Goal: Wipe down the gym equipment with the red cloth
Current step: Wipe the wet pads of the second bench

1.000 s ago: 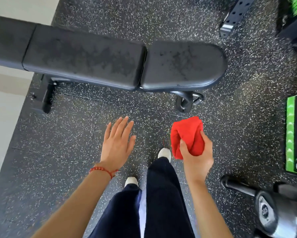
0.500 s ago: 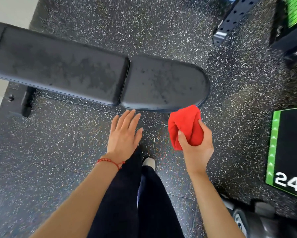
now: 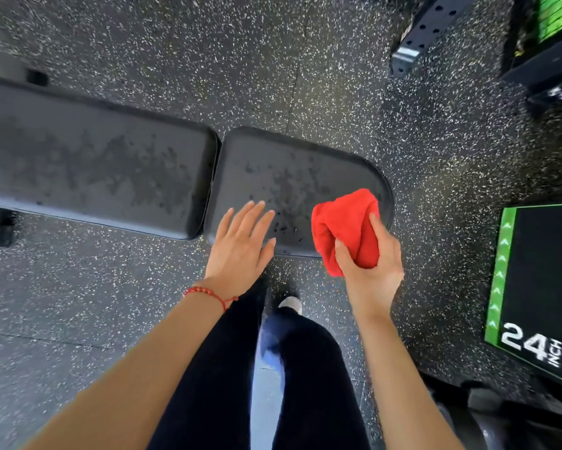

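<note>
A black padded weight bench (image 3: 117, 170) runs across the view from the left, its short seat pad (image 3: 289, 177) ending in a rounded right end; both pads carry dark wet blotches. My right hand (image 3: 370, 267) grips a bunched red cloth (image 3: 344, 225) over the seat pad's near right corner. My left hand (image 3: 240, 245), with a red bead bracelet at the wrist, is spread flat with straight fingers over the seat pad's near edge; I cannot tell if it touches the pad.
Speckled black rubber floor (image 3: 305, 60) lies all around. A black and green plyo box marked 24 inch (image 3: 539, 287) stands at the right. A perforated black rack post (image 3: 425, 34) is at the top right. My dark-trousered legs (image 3: 227, 368) stand just before the bench.
I have stepped closer to the bench. Both hands have come forward from over the floor to over the seat pad, the right one still gripping the cloth.
</note>
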The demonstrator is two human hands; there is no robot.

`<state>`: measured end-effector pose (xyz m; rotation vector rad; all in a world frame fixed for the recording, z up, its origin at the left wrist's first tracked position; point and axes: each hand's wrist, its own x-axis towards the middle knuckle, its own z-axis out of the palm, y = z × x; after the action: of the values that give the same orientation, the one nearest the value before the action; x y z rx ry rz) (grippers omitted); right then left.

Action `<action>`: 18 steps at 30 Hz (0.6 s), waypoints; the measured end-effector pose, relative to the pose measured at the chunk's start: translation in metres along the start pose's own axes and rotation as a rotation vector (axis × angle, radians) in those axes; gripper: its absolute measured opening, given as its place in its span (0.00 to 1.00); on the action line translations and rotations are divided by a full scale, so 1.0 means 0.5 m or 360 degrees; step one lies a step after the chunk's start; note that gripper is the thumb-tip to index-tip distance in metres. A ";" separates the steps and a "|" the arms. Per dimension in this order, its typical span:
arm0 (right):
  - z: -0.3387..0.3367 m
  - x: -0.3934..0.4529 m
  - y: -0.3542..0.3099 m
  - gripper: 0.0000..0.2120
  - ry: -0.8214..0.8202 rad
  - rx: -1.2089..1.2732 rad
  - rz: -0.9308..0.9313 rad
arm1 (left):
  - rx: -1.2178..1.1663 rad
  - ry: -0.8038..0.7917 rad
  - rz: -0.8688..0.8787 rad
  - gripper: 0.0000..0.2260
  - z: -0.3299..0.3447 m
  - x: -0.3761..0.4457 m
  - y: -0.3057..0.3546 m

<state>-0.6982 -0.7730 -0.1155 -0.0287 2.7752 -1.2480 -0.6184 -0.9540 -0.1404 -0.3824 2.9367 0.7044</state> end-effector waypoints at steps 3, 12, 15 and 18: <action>0.006 0.027 0.019 0.29 -0.0117 -0.0242 -0.0001 | -0.0008 -0.0050 -0.0008 0.21 0.013 0.025 -0.008; 0.031 0.046 0.053 0.30 -0.0125 -0.0623 -0.0277 | -0.0083 -0.0094 -0.0225 0.18 0.083 0.043 -0.024; 0.034 0.072 0.047 0.29 -0.0122 -0.0652 -0.0333 | -0.0092 -0.0134 -0.0312 0.20 0.098 0.040 -0.032; 0.036 0.116 0.034 0.28 -0.0134 -0.0703 -0.0411 | -0.0109 -0.0137 -0.0373 0.22 0.117 0.037 -0.037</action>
<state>-0.7539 -0.7785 -0.1451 -0.4725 2.9778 -0.6253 -0.6294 -0.9471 -0.2030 -0.6711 2.7319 0.7684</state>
